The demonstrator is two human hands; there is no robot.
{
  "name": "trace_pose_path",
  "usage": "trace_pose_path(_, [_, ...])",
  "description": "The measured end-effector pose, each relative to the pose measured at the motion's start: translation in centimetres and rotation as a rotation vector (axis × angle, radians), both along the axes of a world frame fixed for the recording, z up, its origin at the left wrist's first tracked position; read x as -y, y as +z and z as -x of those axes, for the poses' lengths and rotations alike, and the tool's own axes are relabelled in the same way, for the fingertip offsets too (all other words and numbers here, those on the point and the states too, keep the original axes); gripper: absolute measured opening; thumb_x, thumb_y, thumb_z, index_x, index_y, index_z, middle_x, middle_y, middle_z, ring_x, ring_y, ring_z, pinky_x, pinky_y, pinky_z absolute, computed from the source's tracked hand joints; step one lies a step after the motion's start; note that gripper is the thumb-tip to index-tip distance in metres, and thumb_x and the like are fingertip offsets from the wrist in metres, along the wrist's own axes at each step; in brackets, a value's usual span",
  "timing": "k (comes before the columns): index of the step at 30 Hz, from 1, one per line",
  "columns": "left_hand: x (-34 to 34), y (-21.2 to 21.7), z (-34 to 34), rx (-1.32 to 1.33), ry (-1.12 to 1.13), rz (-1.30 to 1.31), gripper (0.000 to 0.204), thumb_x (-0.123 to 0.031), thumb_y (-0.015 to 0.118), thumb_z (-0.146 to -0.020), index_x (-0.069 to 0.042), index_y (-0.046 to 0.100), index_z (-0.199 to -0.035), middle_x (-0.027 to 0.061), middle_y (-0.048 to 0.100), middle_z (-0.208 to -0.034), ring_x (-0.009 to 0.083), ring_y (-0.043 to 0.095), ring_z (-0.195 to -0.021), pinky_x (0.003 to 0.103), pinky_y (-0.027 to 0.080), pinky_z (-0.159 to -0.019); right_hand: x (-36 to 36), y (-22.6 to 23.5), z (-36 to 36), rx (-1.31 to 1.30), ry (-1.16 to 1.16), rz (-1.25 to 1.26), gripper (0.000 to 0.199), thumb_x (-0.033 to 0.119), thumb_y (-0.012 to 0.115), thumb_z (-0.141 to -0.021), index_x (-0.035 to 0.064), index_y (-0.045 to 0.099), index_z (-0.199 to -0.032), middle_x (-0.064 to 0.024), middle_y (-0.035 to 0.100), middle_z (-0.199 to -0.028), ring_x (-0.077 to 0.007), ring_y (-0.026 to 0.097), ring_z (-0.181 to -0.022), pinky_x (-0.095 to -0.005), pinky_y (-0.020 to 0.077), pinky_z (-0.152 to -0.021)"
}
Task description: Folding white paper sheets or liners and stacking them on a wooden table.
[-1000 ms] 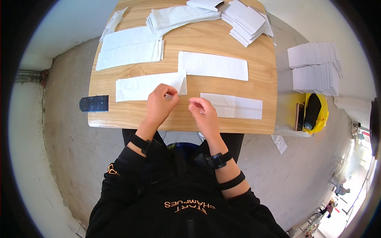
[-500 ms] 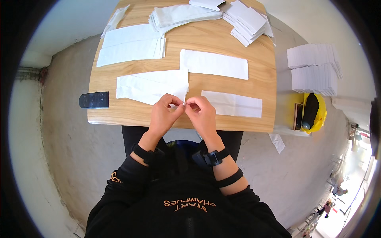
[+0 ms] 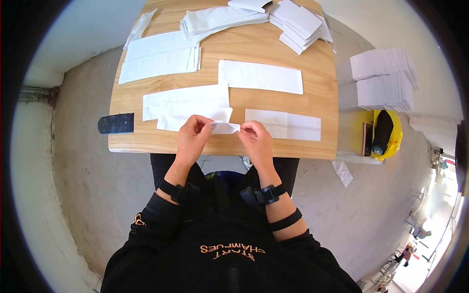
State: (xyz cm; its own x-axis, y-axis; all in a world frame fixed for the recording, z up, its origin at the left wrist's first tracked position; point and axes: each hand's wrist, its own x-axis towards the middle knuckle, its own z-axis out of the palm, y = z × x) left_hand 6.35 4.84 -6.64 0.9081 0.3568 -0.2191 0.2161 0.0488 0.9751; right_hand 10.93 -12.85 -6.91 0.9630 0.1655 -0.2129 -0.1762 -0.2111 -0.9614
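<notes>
Near the table's front edge, a long white paper-like sleeve (image 3: 181,117) lies with its right end lifted. My left hand (image 3: 190,140) pinches this end by its near edge, thumb against fingers. At the end's right corner, the fingertips of my right hand (image 3: 257,140) are closed on it as well, so the edge is stretched between both hands. Partly beneath it rests another white sleeve (image 3: 185,95). To the right of my right hand lies a flat white strip (image 3: 303,128) with a crease across it, and beyond it a white sleeve (image 3: 261,77).
On the wooden table (image 3: 264,46), stacked white sleeves (image 3: 161,56) lie at the far left, more sleeves (image 3: 220,22) at the back. Folded white cards (image 3: 298,24) are piled at back right. A dark flat object (image 3: 116,123) overhangs the left edge. Card stacks (image 3: 383,88) and a yellow bag (image 3: 394,141) stand right.
My hands have moved apart, the left one leftward and the right one rightward. The sleeve's end, bunched between them before, is now spread out and has come nearer.
</notes>
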Motion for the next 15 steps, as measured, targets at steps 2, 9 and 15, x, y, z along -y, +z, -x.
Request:
trace_pose_path(2, [-0.5, -0.6, 0.4, 0.025, 0.032, 0.039, 0.007, -0.006, 0.057, -0.090, 0.000, 0.057, -0.094, 0.0028, 0.062, -0.088, 0.0091, 0.058, -0.078, 0.023, 0.047, -0.072, 0.6, -0.7, 0.2, -0.038, -0.025, -0.020, 0.011, 0.006, 0.067, -0.079, 0.0005, 0.062, -0.087, -0.0081, 0.064, -0.088, -0.0165, 0.066, -0.081, -0.0277, 0.0505, -0.073])
trace_pose_path(9, [-2.0, -2.3, 1.7, -0.009, 0.093, 0.304, 0.002, -0.007, 0.052, -0.093, -0.009, 0.052, -0.094, -0.0010, 0.055, -0.092, 0.0092, 0.053, -0.087, 0.025, 0.046, -0.081, 0.4, 0.6, 0.7, -0.153, -0.086, -0.109, 0.033, 0.020, 0.068, -0.085, -0.0031, 0.057, -0.105, -0.0099, 0.064, -0.091, -0.0168, 0.065, -0.089, -0.0293, 0.0505, -0.075])
trace_pose_path(15, [-1.4, -2.1, 1.7, 0.026, 0.015, 0.233, 0.004, -0.006, 0.051, -0.092, -0.009, 0.051, -0.092, -0.0018, 0.053, -0.091, 0.0076, 0.050, -0.085, 0.021, 0.041, -0.079, 0.3, 0.0, 0.1, -0.067, -0.080, 0.159, 0.033, 0.026, 0.068, -0.084, 0.0000, 0.061, -0.103, -0.0114, 0.065, -0.090, -0.0191, 0.065, -0.082, -0.0301, 0.0496, -0.072])
